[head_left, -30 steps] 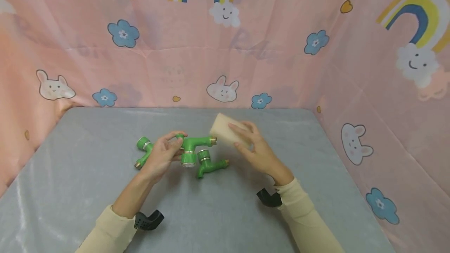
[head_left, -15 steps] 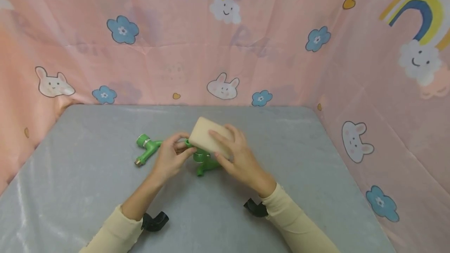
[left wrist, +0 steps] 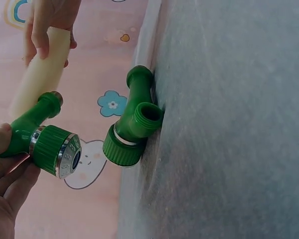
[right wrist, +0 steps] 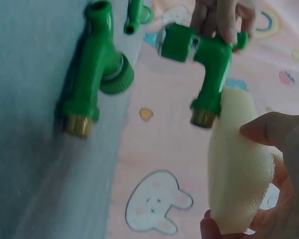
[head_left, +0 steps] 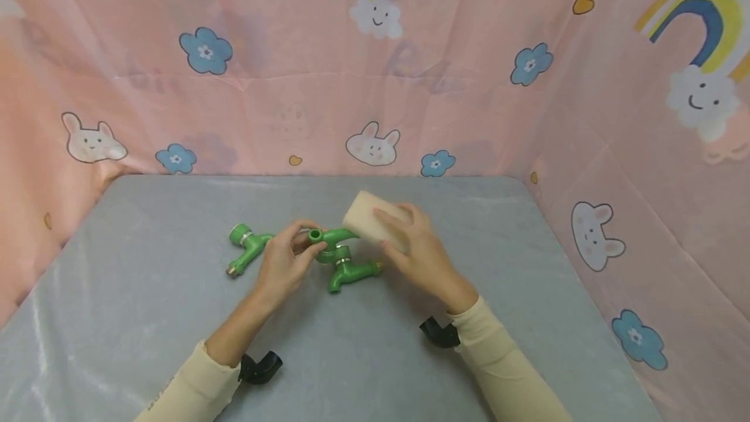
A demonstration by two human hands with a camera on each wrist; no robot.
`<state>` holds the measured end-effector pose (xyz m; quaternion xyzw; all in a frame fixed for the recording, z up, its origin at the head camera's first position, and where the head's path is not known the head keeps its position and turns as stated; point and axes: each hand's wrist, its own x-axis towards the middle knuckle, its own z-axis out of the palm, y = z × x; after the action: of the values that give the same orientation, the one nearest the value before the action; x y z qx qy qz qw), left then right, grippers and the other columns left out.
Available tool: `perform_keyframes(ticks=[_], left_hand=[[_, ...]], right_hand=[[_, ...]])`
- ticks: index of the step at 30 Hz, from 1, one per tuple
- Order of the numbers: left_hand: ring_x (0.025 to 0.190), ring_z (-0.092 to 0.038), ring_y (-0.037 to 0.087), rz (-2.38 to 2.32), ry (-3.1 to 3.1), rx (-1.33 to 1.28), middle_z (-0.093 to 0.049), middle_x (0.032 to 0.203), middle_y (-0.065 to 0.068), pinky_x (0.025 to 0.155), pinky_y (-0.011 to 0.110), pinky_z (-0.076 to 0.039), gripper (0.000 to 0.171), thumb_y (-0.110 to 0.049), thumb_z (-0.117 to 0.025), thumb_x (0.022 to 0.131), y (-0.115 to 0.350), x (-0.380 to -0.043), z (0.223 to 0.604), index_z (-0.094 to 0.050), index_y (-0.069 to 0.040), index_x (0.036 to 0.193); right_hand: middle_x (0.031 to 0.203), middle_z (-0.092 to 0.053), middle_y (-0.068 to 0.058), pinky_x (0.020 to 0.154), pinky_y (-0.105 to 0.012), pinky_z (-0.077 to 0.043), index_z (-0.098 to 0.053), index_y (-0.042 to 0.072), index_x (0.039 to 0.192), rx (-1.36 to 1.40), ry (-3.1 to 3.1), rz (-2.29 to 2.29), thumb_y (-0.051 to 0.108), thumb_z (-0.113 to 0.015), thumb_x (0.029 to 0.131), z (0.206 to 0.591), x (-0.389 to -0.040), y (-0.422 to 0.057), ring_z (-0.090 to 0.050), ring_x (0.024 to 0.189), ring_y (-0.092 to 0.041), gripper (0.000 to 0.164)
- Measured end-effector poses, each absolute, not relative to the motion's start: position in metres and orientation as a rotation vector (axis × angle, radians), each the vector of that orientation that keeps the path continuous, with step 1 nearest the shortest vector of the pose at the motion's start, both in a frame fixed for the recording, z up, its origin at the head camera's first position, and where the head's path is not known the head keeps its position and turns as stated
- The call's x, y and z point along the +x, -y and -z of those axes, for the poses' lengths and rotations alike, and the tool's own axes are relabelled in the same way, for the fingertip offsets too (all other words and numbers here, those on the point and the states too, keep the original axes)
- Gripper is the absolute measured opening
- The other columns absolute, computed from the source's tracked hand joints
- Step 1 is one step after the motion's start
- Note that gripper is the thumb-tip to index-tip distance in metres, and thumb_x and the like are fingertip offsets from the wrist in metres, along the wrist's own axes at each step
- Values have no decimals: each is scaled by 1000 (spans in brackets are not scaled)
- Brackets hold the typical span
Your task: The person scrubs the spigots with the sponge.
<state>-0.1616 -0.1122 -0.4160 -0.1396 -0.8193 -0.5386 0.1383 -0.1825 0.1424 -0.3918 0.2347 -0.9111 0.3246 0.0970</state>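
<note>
My left hand [head_left: 286, 259] pinches a green faucet [left wrist: 27, 127] by its spout end and holds it above the table. Its ribbed green knob with a silver ring shows in the left wrist view, and its brass threaded end in the right wrist view. My right hand [head_left: 426, 259] grips a cream sponge [head_left: 372, 217] between thumb and fingers. The sponge lies right along the held faucet's threaded end and hides part of it in the head view. Below the held faucet, a second green faucet [head_left: 351, 272] rests on the table.
A third green faucet [head_left: 249, 249] lies on the grey table [head_left: 363, 357] left of my left hand. Black curved pieces [head_left: 260, 368] are fixed at both wrists. A pink patterned cloth [head_left: 263, 103] stands behind and at the sides.
My left hand has turned the held faucet so its spout opening faces the camera. My right hand moved the sponge left over the faucet, then back to the right along it.
</note>
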Motion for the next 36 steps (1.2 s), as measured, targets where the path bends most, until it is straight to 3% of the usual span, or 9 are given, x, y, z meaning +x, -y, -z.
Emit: perform_keyframes(ticks=[7,16,27,36], left_hand=[[103,-74,35,1486,2375,-426,-76,111,19,91,45,-59,24,-1,-74,89,112,-160,420,-64,-2,111],[99,-75,33,1363,2343,-432,-77,105,18,91,52,-59,27,-2,-75,88,111,-157,423,-65,-1,113],[104,-74,34,1340,2289,-452,-77,109,17,90,50,-59,24,-4,-70,92,115,-160,421,-63,3,114],[107,-73,33,1350,2301,-513,-77,111,15,91,51,-58,19,-7,-67,96,115,-163,421,-61,-2,114]], right_hand=[[151,-40,-26,96,-65,-48,-58,18,144,580,2697,-978,16,-68,92,393,-186,-154,-41,133,-48,53],[149,-42,-25,97,-58,-47,-54,18,147,864,2612,-1085,15,-67,94,395,-171,-129,-44,133,-44,55],[154,-35,-26,99,-65,-47,-48,20,152,704,2713,-1138,18,-63,100,402,-186,-150,-47,131,-45,54],[145,-45,-21,93,-53,-49,-38,18,157,752,2603,-1210,21,-65,98,393,-187,-146,-53,119,-37,65]])
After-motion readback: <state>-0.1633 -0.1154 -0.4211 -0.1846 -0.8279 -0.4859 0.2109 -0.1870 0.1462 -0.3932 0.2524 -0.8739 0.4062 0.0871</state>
